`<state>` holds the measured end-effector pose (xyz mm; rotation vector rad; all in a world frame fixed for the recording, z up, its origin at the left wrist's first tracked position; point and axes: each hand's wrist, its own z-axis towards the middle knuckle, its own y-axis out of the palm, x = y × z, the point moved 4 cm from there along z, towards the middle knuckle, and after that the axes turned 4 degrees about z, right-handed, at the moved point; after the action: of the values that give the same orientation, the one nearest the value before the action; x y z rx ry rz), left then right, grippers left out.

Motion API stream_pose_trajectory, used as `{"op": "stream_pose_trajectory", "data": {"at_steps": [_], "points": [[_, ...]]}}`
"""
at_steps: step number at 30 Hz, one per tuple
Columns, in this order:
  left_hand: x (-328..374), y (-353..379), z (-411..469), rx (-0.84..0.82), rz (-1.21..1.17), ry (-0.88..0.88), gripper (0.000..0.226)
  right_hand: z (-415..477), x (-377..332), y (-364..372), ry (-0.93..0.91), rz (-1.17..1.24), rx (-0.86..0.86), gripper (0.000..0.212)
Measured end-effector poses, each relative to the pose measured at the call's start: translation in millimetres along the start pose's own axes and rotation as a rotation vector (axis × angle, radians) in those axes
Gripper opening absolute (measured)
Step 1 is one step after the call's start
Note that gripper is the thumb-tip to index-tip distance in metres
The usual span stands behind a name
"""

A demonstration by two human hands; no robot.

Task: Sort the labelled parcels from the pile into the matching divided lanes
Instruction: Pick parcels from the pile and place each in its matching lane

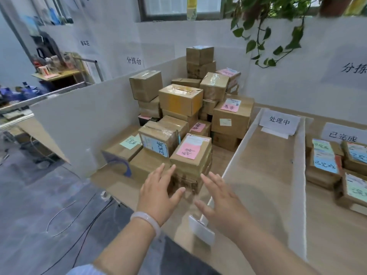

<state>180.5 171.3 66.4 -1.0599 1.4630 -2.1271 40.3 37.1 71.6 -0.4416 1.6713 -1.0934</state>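
Two bare hands reach forward with fingers spread and straight. The left hand (pixel 158 192) is at the near-left corner of a brown cardboard parcel with a pink handwritten note (pixel 191 155), and the right hand (pixel 219 197) is just beside its near-right edge. Neither grip holds anything; whether the fingertips touch the cardboard cannot be told. The parcel sits at the front of the stacked pile of brown cardboard boxes (pixel 180 100), in the leftmost lane of the pale wooden desk (pixel 264 175), left of a white foam-board divider (pixel 247 134).

Roughly twenty-five parcels (pixel 180 100); two hands (pixel 158 188) (pixel 220 197)
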Motion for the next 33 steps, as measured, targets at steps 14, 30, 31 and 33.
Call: {"op": "stream_pose_trajectory", "data": {"at_steps": [14,30,31,33], "points": [[-23,42,102,-0.222,-0.244,-0.108,0.067,105,26,18,0.251,0.292,0.071,0.07],[-25,72,144,-0.256,-0.514,-0.172,0.063,150,35,47,0.354,0.567,0.187,0.075],[-23,70,143,-0.246,-0.531,-0.144,0.062,145,32,46,0.355,0.59,0.221,0.074],[-18,61,139,-0.232,-0.595,-0.098,0.062,133,23,40,0.346,0.63,0.31,0.073]]}}
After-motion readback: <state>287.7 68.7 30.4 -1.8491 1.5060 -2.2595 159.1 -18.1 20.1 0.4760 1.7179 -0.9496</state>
